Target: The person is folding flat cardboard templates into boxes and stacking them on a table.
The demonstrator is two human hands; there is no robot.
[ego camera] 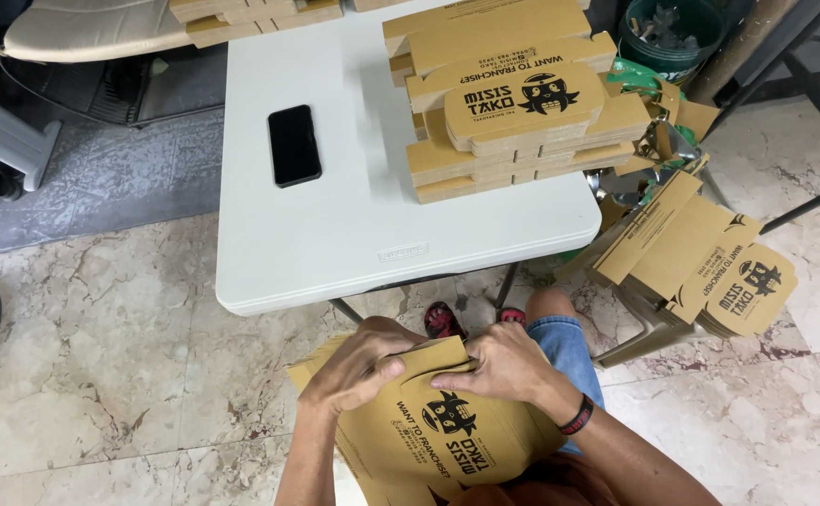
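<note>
Two hands work one flat brown carton (447, 436) held low in the person's lap, below the near edge of the white bench (354, 234). The left hand (358, 365) is curled over the carton's top left edge, fingers bent and pressing on the card. The right hand (504, 364) lies on the top right part, fingers pressed down flat along a fold, with a dark wristband (577, 415) on its wrist. The two hands nearly meet at the carton's upper middle. The carton shows black print and a black cartoon figure, and more brown card edges stick out under it on the left.

On the bench, a black phone (294, 145) lies face up on the left part, well apart from the carton. To the phone's right stands a stack of folded boxes (518, 112) of the same brown card, reaching the bench's far right edge. More card lies at the bench's far edge (255, 17).

Right of the bench, a pile of flat cartons (700, 267) rests on a low stool or chair, fanned out. Beyond the bench's right far corner sits a green bucket (668, 33). A knee in blue denim (565, 342) shows just beside the right hand, above a marble tile floor (101, 356).
</note>
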